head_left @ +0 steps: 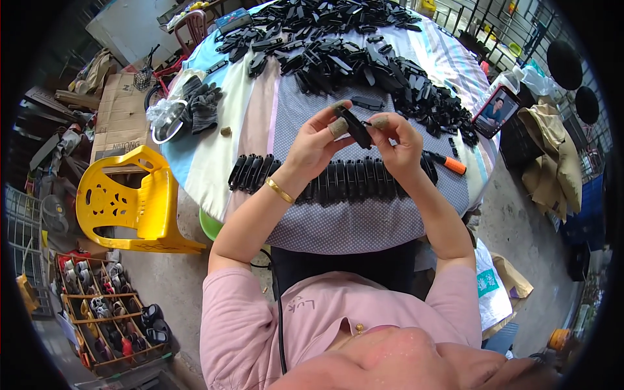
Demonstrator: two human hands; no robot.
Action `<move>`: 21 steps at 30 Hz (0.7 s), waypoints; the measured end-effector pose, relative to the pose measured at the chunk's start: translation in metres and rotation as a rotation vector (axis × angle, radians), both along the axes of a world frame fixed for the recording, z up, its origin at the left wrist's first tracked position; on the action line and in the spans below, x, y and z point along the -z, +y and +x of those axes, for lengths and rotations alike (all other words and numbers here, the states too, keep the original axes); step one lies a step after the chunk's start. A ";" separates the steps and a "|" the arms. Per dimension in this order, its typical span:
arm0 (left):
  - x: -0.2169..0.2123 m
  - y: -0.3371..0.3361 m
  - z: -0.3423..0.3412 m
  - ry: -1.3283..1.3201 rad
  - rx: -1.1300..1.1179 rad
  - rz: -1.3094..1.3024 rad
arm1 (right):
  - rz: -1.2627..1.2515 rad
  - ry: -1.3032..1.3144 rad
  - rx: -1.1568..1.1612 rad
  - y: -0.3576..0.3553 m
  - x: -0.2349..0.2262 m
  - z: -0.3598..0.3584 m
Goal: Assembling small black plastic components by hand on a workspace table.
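Observation:
Above the table, my left hand [313, 144] grips a long black plastic piece [353, 127] between thumb and fingers. My right hand [400, 144] is closed in a pinch at the right edge of the same piece; whether a small part sits between its fingertips is too small to tell. Brownish covers wrap some fingertips of both hands. Below them, similar black pieces [341, 180] stand side by side in a long row, partly hidden by my forearms. One loose black piece [367, 103] lies just beyond my hands.
A large heap of black pieces [338, 55] covers the table's far side, with smaller black parts [439, 107] at right. An orange-handled tool [453, 164] lies right of the row. A propped phone [496, 112] stands at the right edge; dark gloves [201, 104] and a metal bowl [170, 123] lie left.

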State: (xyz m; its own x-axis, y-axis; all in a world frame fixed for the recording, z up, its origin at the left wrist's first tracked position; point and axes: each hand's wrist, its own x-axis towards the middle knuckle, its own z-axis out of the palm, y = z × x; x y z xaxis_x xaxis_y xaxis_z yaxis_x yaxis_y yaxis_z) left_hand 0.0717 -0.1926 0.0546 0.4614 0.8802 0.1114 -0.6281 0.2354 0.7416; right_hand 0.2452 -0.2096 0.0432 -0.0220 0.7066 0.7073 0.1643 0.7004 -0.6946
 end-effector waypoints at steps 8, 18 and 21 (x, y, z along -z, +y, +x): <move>0.003 -0.011 0.005 0.057 0.059 0.056 | 0.281 -0.244 0.163 -0.001 -0.009 0.001; 0.011 -0.011 0.005 0.067 0.025 0.035 | 0.383 -0.367 0.229 -0.005 -0.010 -0.002; 0.015 -0.010 0.003 0.063 -0.002 0.027 | 0.381 -0.474 0.248 -0.006 -0.013 -0.004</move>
State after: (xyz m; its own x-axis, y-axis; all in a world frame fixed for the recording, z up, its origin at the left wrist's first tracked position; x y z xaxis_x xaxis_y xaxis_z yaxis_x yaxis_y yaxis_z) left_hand 0.0746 -0.2022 0.0396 0.4669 0.8780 0.1059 -0.5800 0.2136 0.7861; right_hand 0.2414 -0.2156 0.0560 -0.2616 0.4331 0.8625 0.5800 0.7849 -0.2182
